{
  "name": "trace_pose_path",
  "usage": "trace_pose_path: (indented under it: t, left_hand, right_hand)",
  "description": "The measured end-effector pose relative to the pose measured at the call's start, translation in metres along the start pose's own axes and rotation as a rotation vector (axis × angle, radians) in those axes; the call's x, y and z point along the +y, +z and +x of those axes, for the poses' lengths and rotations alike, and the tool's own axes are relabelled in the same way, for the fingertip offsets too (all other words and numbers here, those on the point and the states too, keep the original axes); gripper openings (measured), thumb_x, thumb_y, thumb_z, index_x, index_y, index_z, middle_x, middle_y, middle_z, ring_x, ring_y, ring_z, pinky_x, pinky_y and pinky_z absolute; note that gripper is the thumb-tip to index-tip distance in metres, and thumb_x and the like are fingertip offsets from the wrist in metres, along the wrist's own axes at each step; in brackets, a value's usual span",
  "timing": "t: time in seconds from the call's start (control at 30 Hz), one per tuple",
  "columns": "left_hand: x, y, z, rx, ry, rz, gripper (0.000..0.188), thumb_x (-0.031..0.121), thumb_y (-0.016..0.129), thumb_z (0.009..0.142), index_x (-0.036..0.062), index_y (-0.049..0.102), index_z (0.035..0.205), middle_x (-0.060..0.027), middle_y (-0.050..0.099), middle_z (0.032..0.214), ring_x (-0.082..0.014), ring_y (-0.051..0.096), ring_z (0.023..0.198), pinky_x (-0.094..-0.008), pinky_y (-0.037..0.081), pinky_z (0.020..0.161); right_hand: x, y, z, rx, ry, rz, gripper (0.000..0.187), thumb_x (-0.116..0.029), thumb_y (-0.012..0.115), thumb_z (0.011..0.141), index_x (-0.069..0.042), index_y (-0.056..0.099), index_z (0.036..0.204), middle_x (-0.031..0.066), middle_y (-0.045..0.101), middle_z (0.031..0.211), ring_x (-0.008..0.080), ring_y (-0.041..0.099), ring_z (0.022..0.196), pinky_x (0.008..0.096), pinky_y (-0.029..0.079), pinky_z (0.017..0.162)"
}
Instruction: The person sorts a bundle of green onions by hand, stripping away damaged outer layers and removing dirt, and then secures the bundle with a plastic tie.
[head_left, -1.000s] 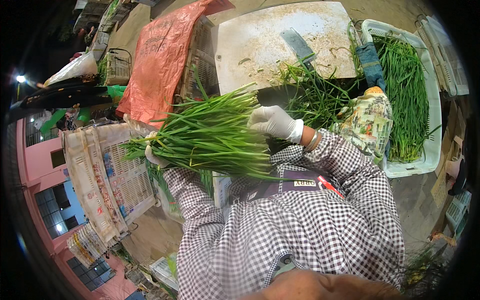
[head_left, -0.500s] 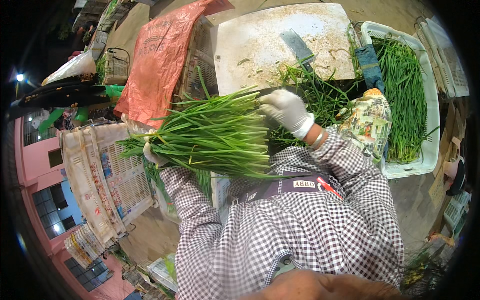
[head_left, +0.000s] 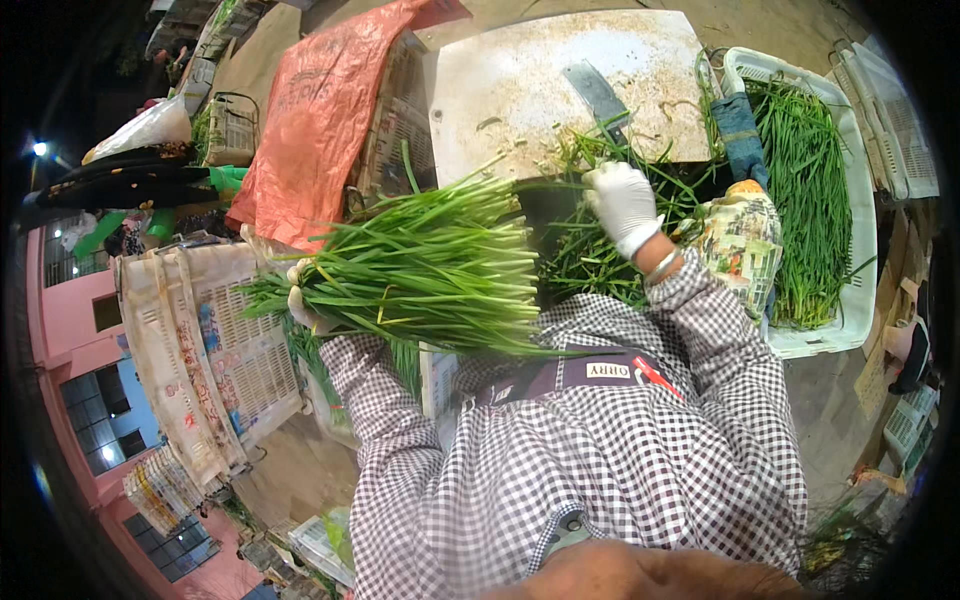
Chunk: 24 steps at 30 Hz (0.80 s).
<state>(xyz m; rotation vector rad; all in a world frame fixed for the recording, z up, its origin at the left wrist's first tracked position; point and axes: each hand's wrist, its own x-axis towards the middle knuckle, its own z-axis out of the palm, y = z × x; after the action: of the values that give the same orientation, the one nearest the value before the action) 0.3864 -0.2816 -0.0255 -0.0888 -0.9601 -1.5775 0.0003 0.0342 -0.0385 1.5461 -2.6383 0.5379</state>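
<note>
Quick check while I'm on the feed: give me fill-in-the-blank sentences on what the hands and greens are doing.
1. The left hand grips a bundle of green ____.
2. The right hand wears a ____ glove.
3. A cleaver lies on the ____ board.
4. The basket holding more greens is ____.

Missing words: chives; white; cutting; white

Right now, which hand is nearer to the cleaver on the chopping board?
Right. The right hand reaches into loose greens just below the cleaver; the left hand grips the chive bunch far off to the left.
</note>
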Motion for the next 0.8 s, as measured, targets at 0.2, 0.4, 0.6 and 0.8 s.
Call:
trace_pose_path:
  t: [0.2,0.4,0.6,0.8]
  left_hand:
    - [-0.022,0.049,0.016,-0.084,0.196,0.135,0.037,0.027,0.041,0.094,0.008,0.055,0.122,-0.0186,0.056,0.125,-0.0317,0.058,0.112,-0.051,0.048,0.094]
    - [-0.015,0.062,0.002,0.1,-0.048,-0.122,0.032,0.021,0.052,0.089,0.0078,0.057,0.117,-0.0128,0.059,0.121,-0.0287,0.059,0.11,-0.0495,0.049,0.092]
    - [-0.004,0.085,0.006,0.308,-0.182,-0.021,0.036,0.022,0.047,0.092,0.0057,0.053,0.123,-0.0143,0.059,0.121,-0.0306,0.061,0.107,-0.0519,0.049,0.09]
    - [-0.009,0.024,0.003,-0.055,0.179,0.245,0.036,0.021,0.038,0.097,0.006,0.047,0.128,-0.0143,0.051,0.131,-0.0285,0.056,0.115,-0.0487,0.047,0.096]
  right_hand:
    - [-0.099,-0.007,-0.038,-0.013,-0.317,0.916,0.017,-0.024,0.059,0.085,-0.013,0.067,0.094,0.0088,0.063,0.084,0.0293,0.06,0.079,0.04,0.049,0.07]
    - [-0.109,-0.004,-0.039,-0.058,-0.013,1.119,0.016,-0.017,0.064,0.085,-0.007,0.065,0.096,0.0107,0.065,0.084,0.0245,0.064,0.076,0.0325,0.05,0.065]
    - [-0.107,0.003,-0.014,-0.235,0.144,0.856,0.018,-0.023,0.064,0.084,-0.01,0.065,0.096,0.0114,0.066,0.077,0.0257,0.064,0.069,0.0345,0.05,0.064]
    - [-0.101,0.003,-0.005,-0.033,-0.139,0.41,0.025,-0.035,0.061,0.081,-0.011,0.069,0.083,0.0076,0.06,0.086,0.0286,0.058,0.081,0.0416,0.046,0.068]
